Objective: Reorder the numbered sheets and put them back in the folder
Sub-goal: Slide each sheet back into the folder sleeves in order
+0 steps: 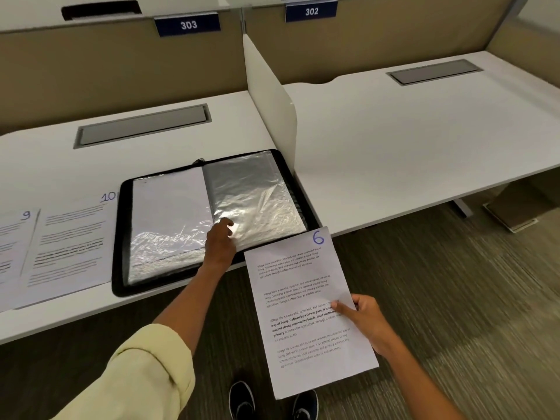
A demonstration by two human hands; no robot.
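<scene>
A: Folder (pixel 209 228) lies open on the desk (pixel 91 307), at its near edge and just left of the white divider (pixel 269 116). How far along would you say this is?

B: Somewhere in the middle, I'd judge. The left-hand sleeve (pixel 169 225) seems to have a white page behind its plastic, though no number is readable on it. The right-hand sleeve (pixel 254 195) looks grey and empty.

A: And the hands?

B: The left hand (pixel 219 244) reaches over the near edge of the folder, fingertips on the bottom of the right sleeve near the spine. Whether the fingers pinch the plastic or only press on it, I cannot tell from here. The right hand (pixel 368 321) pinches sheet 6 (pixel 306 310) by its right edge, thumb on the printed face and the other fingers behind, holding it in the air in front of the desk, its top corner just beside the folder's near right corner.

A: So sheet 6 goes in next?

B: Likely, into that empty sleeve. What remains, as far as can be seen: sheet 9 (pixel 12 247) and sheet 10 (pixel 72 244) lie face up on the desk to the left of the folder, sheet 10's right edge at or under the folder's rim. Sheets 7 and 8 are not in view, and the folder is not yet closed.
</scene>
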